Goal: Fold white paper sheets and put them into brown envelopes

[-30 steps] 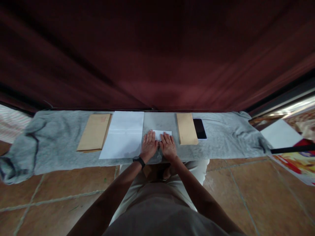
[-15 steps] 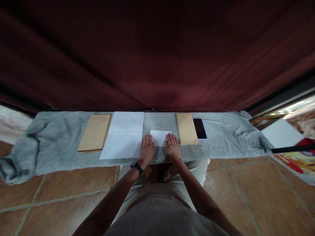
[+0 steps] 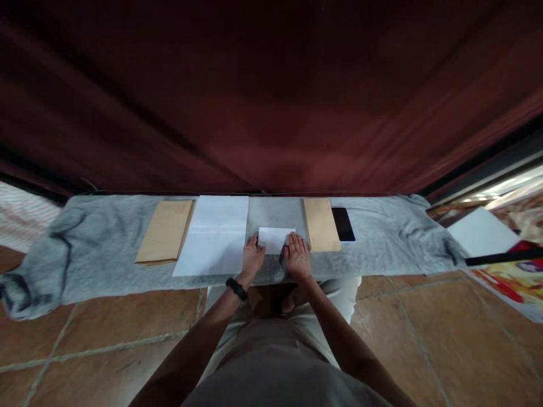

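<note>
Lying small white paper (image 3: 274, 239): resting flat on the grey cloth-covered bench (image 3: 390, 237), between the two hands, near the right edge of the large white sheet (image 3: 216, 243).
Left hand (image 3: 253, 260): touching at the left short edge; bending the fingers a little, with thumb and index finger standing apart; cannot tell about pinching the edge or only touching.
Right hand (image 3: 298, 262): lying over the right short edge; showing the fingers nearly straight and close together, not clamping.
Trouble for the small white paper: perhaps sliding or turning crooked on the soft cloth, because of uneven pushing from the two sides; perhaps creasing or bulging up, because of squeezing both short edges inward.
Trouble for the neighbours: possibly dragging the large white sheet with the left hand, because of lying so near; possibly bumping the right brown envelope (image 3: 322, 226) and the dark-screened device (image 3: 343, 224) beyond, by a wide sweep of the right hand.
Long axis of the small white paper: running left to right, along the bench length.
Pointing of the small white paper: turning one long edge to the near side, the other to the dark red backdrop (image 3: 271, 141); showing no readable mark, so cannot tell top from bottom.
</note>
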A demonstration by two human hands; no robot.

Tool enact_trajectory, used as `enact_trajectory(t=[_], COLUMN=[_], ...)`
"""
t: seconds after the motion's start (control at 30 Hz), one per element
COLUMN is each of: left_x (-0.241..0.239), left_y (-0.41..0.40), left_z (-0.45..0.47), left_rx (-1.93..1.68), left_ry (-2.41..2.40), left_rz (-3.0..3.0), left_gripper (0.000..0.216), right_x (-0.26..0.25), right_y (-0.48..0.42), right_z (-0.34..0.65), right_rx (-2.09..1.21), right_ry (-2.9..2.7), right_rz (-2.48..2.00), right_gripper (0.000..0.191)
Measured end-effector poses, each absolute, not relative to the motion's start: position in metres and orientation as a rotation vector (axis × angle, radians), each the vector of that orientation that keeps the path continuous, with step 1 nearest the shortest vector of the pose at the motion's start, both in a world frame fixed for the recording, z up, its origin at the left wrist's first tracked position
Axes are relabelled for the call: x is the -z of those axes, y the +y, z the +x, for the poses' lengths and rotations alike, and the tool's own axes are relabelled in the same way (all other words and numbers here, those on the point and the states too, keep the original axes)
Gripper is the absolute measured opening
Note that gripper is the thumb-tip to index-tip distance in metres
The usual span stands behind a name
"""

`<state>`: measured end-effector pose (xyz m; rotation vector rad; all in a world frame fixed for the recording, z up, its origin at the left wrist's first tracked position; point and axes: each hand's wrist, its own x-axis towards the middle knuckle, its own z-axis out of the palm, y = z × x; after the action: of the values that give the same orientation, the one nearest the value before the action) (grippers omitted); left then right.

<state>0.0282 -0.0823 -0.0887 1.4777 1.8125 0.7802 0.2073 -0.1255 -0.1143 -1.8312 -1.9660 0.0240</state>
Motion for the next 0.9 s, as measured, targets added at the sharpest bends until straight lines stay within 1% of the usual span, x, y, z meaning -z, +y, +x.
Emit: enact_trajectory(t=[0.13, 0.3, 0.43, 0.53, 0.63, 0.7, 0.8, 0.9], left_x=[0.088, 0.087, 0.070, 0.049, 0.030, 0.022, 0.020, 0.023], left_y=[-0.078, -0.081, -0.091, -0.099, -0.101, -0.098, -0.089, -0.079], left_z=[0.030, 0.030, 0.028, 0.027, 0.018, 0.003, -0.031, -0.069], left_rx=[-0.841, -0.909, -0.955, -1.020, -1.067, -1.115, -1.183, -1.211], left_ry=[1.773, 1.700, 1.593, 1.416, 1.278, 1.280, 1.453, 1.646], left_rz=[1.206, 1.088, 1.015, 0.898, 0.792, 0.789, 0.871, 0.932], left_gripper=[0.060, 0.064, 0.063, 0.063, 0.055, 0.049, 0.045, 0.039], right_x=[0.113, 0.104, 0.086, 0.073, 0.062, 0.056, 0.052, 0.054], right_y=[-0.126, -0.133, -0.141, -0.139, -0.134, -0.129, -0.123, -0.117], right_z=[0.209, 0.207, 0.198, 0.191, 0.187, 0.185, 0.182, 0.182], right_rx=[-0.015, -0.038, -0.160, -0.299, -0.511, -0.677, -0.920, -1.099], right_ry=[-1.984, -2.075, -2.231, -2.159, -1.888, -1.606, -1.036, -0.524], right_rz=[-1.814, -1.679, -1.504, -1.478, -1.449, -1.410, -1.345, -1.188], right_gripper=[0.050, 0.052, 0.061, 0.058, 0.054, 0.044, 0.029, 0.022])
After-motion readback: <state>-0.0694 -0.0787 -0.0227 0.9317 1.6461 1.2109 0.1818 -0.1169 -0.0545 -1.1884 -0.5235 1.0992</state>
